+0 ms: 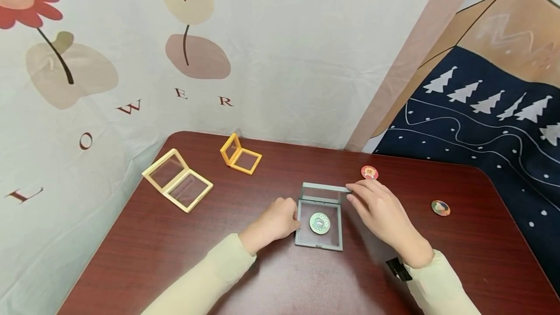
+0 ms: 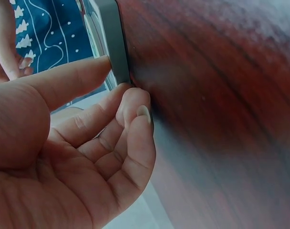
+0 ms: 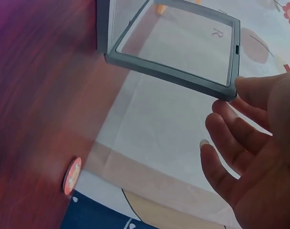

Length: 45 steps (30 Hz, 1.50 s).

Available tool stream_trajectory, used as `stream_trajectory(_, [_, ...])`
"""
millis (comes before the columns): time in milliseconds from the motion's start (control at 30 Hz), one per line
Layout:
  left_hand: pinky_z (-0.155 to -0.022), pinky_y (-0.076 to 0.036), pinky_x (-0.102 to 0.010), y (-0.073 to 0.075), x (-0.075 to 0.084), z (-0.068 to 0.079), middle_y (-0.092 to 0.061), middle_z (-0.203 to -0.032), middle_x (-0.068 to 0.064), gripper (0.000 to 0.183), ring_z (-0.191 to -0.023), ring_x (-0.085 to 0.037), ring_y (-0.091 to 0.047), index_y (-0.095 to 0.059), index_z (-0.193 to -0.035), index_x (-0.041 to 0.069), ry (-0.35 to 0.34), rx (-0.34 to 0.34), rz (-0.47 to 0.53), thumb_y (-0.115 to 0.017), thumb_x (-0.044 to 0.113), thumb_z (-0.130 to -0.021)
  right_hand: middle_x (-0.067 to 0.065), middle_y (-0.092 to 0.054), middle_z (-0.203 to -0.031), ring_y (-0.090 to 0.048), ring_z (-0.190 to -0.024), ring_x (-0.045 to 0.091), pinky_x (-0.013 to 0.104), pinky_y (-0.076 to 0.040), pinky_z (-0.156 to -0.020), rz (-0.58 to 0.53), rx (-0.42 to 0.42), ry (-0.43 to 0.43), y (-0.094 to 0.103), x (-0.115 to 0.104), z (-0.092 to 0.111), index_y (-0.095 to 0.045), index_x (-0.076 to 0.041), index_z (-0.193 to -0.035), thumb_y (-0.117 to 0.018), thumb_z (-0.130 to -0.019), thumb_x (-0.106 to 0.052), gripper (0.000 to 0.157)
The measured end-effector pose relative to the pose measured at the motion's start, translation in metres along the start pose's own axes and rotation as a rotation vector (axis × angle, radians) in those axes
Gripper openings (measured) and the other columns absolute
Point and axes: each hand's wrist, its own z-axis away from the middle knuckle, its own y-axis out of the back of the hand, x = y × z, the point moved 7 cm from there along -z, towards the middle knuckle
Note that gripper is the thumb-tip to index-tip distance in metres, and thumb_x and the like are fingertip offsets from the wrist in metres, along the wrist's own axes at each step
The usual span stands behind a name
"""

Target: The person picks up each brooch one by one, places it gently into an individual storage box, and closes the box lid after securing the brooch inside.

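Note:
A grey square display case (image 1: 318, 248) with clear panes lies on the table, its lid (image 3: 173, 78) raised at the back. Inside, a round pale green badge (image 1: 320, 223) rests on the base pane. My left hand (image 1: 276, 218) pinches the left side of the base; in the left wrist view the thumb and index finger meet its grey frame (image 2: 117, 43). With thumb and index finger, my right hand (image 1: 379, 210) holds the lid's upper right corner, the other fingers loosely bent.
Toward the back left stand a cream case (image 1: 188, 206) and a smaller yellow case (image 1: 252, 171), both open. A red round badge (image 1: 369, 172) lies beyond my right hand. Farther right is a multicoloured round badge (image 1: 440, 208). Printed cloth (image 1: 297, 62) hangs behind the table (image 1: 175, 237).

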Motion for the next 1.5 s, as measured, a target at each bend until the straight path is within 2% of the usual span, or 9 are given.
stream_trajectory(233, [-0.055, -0.04, -0.027, 0.0, 0.0, -0.001, -0.051, -0.057, 0.004, 0.04, -0.056, -0.012, -0.045, -0.056, -0.057, 0.014, -0.023, 0.007, 0.011, -0.081, 0.01, -0.088, 0.002, -0.072, -0.103, -0.066, -0.095, 0.02, 0.044, -0.055, -0.081, -0.052, -0.025, -0.011, -0.001, -0.001, 0.011, -0.077, -0.006, -0.111, -0.081, -0.089, -0.009, 0.023])
stream_trajectory(400, [-0.054, -0.039, -0.026, 0.0, -0.002, -0.001, -0.051, -0.057, 0.004, 0.039, -0.057, -0.012, -0.046, -0.057, -0.057, 0.014, -0.017, 0.003, 0.022, -0.081, 0.011, -0.088, -0.002, -0.072, -0.101, -0.064, -0.09, 0.015, 0.041, -0.055, -0.077, -0.048, -0.04, 0.02, -0.002, -0.005, 0.021, -0.077, -0.006, -0.111, -0.082, -0.088, -0.01, 0.023])
stream_trajectory(633, [-0.057, -0.041, -0.027, 0.001, -0.003, -0.001, -0.05, -0.056, 0.004, 0.041, -0.057, -0.012, -0.046, -0.056, -0.056, 0.014, -0.032, 0.009, 0.012, -0.082, 0.012, -0.088, -0.005, -0.07, -0.101, -0.062, -0.09, 0.012, 0.041, -0.054, -0.08, -0.042, -0.072, 0.091, -0.006, -0.017, 0.036, -0.077, -0.007, -0.112, -0.083, -0.086, -0.012, 0.027])
stream_trajectory(833, [-0.059, -0.043, -0.028, -0.001, -0.003, -0.001, -0.053, -0.059, 0.004, 0.04, -0.059, -0.012, -0.048, -0.058, -0.058, 0.015, -0.02, -0.003, 0.017, -0.084, 0.015, -0.089, -0.007, -0.071, -0.102, -0.063, -0.091, 0.01, 0.038, -0.054, -0.081, -0.048, -0.066, 0.142, -0.008, -0.024, 0.047, -0.076, -0.009, -0.116, -0.081, -0.089, -0.014, 0.027])
stream_trajectory(1033, [-0.059, -0.042, -0.027, 0.0, -0.004, -0.003, -0.053, -0.058, 0.005, 0.038, -0.057, -0.012, -0.048, -0.059, -0.059, 0.014, -0.042, -0.01, 0.035, -0.079, 0.009, -0.091, -0.007, -0.07, -0.102, -0.062, -0.09, 0.011, 0.037, -0.053, -0.083, -0.044, -0.084, 0.186, -0.014, -0.03, 0.055, -0.076, -0.008, -0.115, -0.073, -0.099, -0.019, 0.02])
stream_trajectory(1133, [-0.058, -0.042, -0.027, 0.0, -0.005, -0.003, -0.053, -0.055, 0.005, 0.038, -0.056, -0.012, -0.048, -0.06, -0.058, 0.015, -0.049, -0.013, 0.039, -0.076, 0.005, -0.091, -0.007, -0.07, -0.101, -0.062, -0.09, 0.012, 0.036, -0.053, -0.081, -0.04, -0.11, 0.194, -0.019, -0.032, 0.059, -0.077, -0.009, -0.111, -0.079, -0.092, -0.014, 0.02])
stream_trajectory(1267, [-0.055, -0.038, -0.026, -0.001, -0.007, -0.003, -0.046, -0.051, 0.005, 0.043, -0.055, -0.013, -0.044, -0.054, -0.054, 0.015, -0.045, -0.019, 0.041, -0.071, -0.001, -0.089, -0.007, -0.069, -0.098, -0.062, -0.087, 0.011, 0.035, -0.052, -0.077, -0.045, -0.122, 0.212, -0.024, -0.036, 0.063, -0.077, -0.011, -0.107, -0.088, -0.077, -0.006, 0.032])
stream_trajectory(1500, [-0.054, -0.038, -0.026, -0.001, -0.006, -0.002, -0.047, -0.05, 0.006, 0.043, -0.053, -0.012, -0.046, -0.055, -0.054, 0.015, -0.04, -0.03, 0.039, -0.071, -0.001, -0.091, -0.007, -0.069, -0.095, -0.063, -0.084, 0.011, 0.033, -0.05, -0.075, -0.055, -0.119, 0.261, -0.03, -0.04, 0.068, -0.076, -0.011, -0.105, -0.087, -0.074, -0.004, 0.033])
